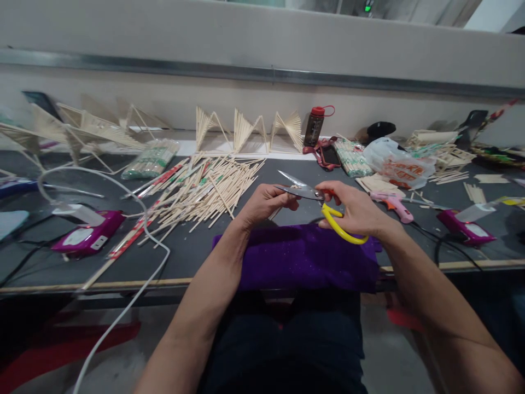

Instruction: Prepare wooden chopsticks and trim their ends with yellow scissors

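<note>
I see the right hand point(348, 203) gripping steel scissors with curved yellow handles point(319, 195) near soft purple cloth point(307, 257), long axis pointing leftward, slightly away, blades apart; the left hand point(270, 200) pinches a thin pale stick point(275, 214).

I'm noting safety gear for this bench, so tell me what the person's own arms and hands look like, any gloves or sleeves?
The left hand and right hand are both ungloved. The left forearm and right forearm are bare, with no sleeve, watch or bracelet visible on either.
</note>
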